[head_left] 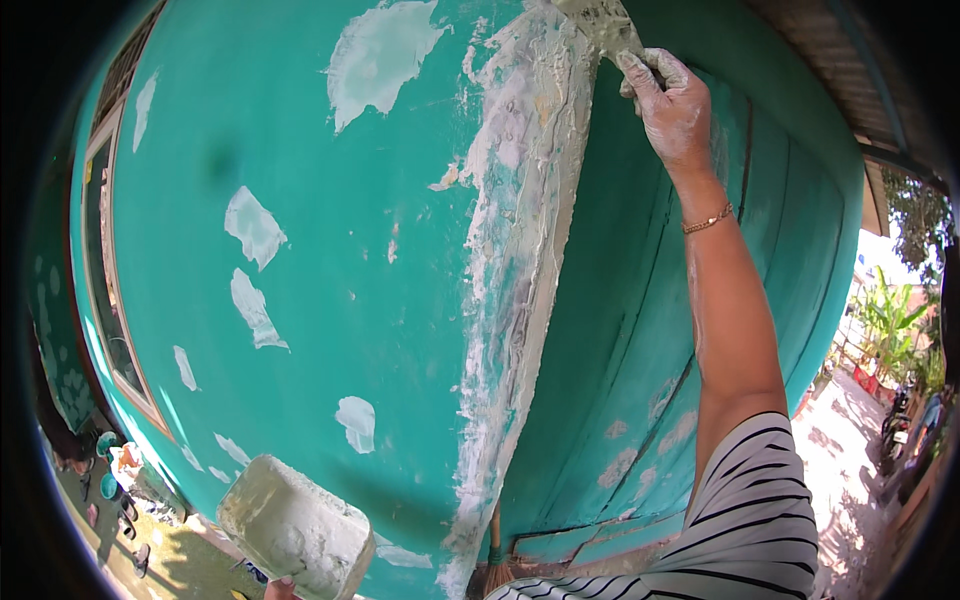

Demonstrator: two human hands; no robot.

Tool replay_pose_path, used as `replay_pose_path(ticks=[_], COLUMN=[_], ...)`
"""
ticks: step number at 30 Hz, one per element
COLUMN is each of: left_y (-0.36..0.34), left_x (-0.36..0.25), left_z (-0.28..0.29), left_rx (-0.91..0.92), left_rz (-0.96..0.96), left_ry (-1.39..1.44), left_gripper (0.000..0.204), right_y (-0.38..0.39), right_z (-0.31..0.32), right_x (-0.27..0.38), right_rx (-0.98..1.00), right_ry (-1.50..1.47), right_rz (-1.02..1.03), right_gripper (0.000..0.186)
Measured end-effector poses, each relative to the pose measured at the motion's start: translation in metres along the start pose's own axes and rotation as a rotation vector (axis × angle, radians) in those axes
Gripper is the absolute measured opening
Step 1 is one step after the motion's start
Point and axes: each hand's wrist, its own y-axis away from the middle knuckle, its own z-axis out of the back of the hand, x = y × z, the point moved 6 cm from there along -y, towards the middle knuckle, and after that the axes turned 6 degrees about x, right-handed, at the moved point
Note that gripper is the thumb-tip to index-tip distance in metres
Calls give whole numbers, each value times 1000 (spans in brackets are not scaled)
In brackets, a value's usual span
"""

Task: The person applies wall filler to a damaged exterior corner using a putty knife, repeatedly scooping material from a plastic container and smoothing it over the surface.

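Observation:
My right hand (668,100), smeared with white putty, is raised at the top of the wall corner. Its thumb and fingers are closed on a putty-coated putty knife (605,27), whose blade is against the corner edge. Below it runs a long, rough band of wet putty (540,180) down the corner of the green wall (340,220). At the lower left, a pale rectangular tub (340,530) stands tilted, with putty inside. Only a fingertip or thumb of my left hand (281,588) shows at its lower rim, gripping it; the rest is out of the picture.
Whitish patches (380,60) dot the wall. A framed window (105,270) is at the left. Green boards (640,300) lie right of the corner, with a broom (496,550) at its foot. Sandals (127,515) lie on the ground at lower left; plants (890,315) grow at far right.

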Motion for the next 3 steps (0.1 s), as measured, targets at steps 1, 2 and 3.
replay_pose_path(ticks=[1, 2, 3], left_y=[-4, -7, -8], left_x=[0, -1, 0], left_z=[-4, -6, -3], left_rx=[-60, -115, -123], left_rz=[-20, -39, -40], left_ry=[27, 50, 22], left_gripper=[66, 71, 73], right_y=[-3, -4, -9], right_z=[-5, -6, -7], right_x=[-6, -11, -15], right_rx=[81, 157, 270], right_ry=[-159, -314, -440], right_rz=[-126, -253, -266], right_gripper=[22, 21, 21])
